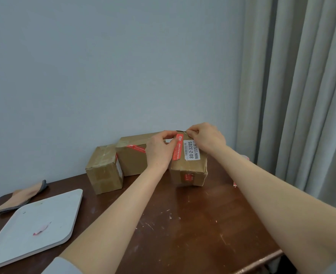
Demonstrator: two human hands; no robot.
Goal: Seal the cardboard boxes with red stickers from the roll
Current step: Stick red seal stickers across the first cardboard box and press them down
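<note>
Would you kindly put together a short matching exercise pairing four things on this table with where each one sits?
Things:
1. tray
2. cloth
3. small box
4. labelled box

Places:
A. under both hands, right of the other boxes
B. leftmost of the boxes, near the wall
C. front left of the table, with a pink scrap on it
D. far left edge, behind the tray

Pairs: 1-C, 2-D, 3-B, 4-A

The left hand and right hand are pressing a red sticker onto the labelled box.
</note>
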